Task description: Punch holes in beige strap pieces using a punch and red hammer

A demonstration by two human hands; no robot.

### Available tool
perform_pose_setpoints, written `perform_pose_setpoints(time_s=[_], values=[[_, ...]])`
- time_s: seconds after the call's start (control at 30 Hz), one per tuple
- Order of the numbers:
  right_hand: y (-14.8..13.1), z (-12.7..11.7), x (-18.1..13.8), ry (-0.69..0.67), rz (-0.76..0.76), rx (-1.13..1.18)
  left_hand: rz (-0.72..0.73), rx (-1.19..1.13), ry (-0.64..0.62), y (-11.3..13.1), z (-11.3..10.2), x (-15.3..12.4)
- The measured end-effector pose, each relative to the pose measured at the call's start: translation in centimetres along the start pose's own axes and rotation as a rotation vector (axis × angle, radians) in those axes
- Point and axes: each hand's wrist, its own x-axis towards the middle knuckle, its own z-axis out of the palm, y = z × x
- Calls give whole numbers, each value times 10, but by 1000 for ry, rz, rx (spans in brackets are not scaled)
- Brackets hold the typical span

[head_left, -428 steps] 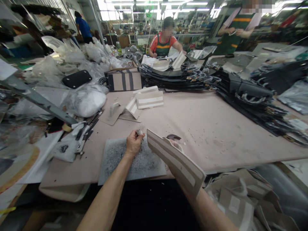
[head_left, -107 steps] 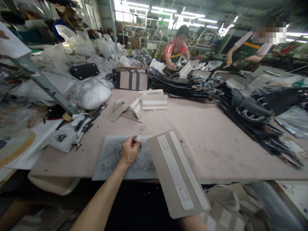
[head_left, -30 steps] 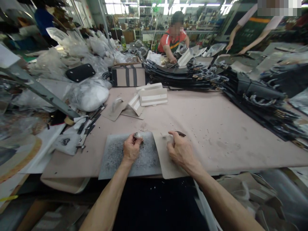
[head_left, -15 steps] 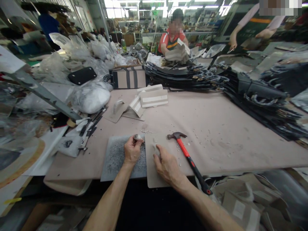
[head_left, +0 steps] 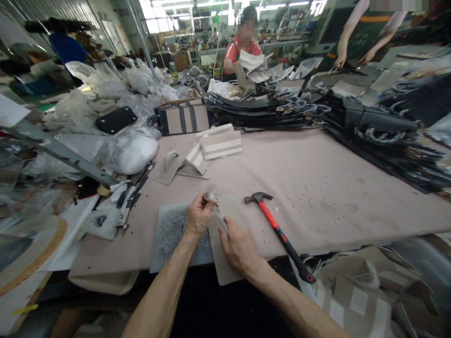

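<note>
My left hand (head_left: 198, 217) is closed around a short whitish cylindrical tool with a dark metal end, perhaps a punch (head_left: 208, 196). It is over the far left edge of a beige panel (head_left: 225, 271). My right hand (head_left: 240, 245) lies on that panel, its curled fingers at a raised strip along the middle; the fingers partly hide the strip. Under the panel's left side is a grey, scarred work board (head_left: 169, 234). To the right of my right hand, a claw hammer (head_left: 270, 217) with a red and black handle lies on the table.
Beige panels (head_left: 221, 144) lie farther back on the cloth-covered table (head_left: 306, 188). Behind them are stacked black bag pieces (head_left: 260, 112). Plastic bags (head_left: 136, 152) crowd the left, beside a metal post. A person (head_left: 243, 47) works across the table; another stands at right.
My left hand has moved right with the cylindrical tool, onto the panel's far end. The panel has turned slightly under my right hand. The view has shifted a little; the hammer still lies there.
</note>
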Motion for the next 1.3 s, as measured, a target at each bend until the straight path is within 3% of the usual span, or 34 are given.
perform_pose_setpoints(time_s=[0.27,0.7,0.87,1.1,1.2,1.3], values=[[-10,4,-1,-27,125,41,-83,-72,-31,-22,9,3],[20,-23,-13,5,59,296,-63,-37,-63,-21,8,3],[54,-40,-28,119,97,153,-42,-14,-71,-23,8,4],[86,-55,-40,198,106,9,118,290,-81,-26,7,0],[97,-62,-41,227,126,-175,187,360,-155,-22,7,2],[109,-68,-41,153,209,-377,244,420,-233,-17,6,5]])
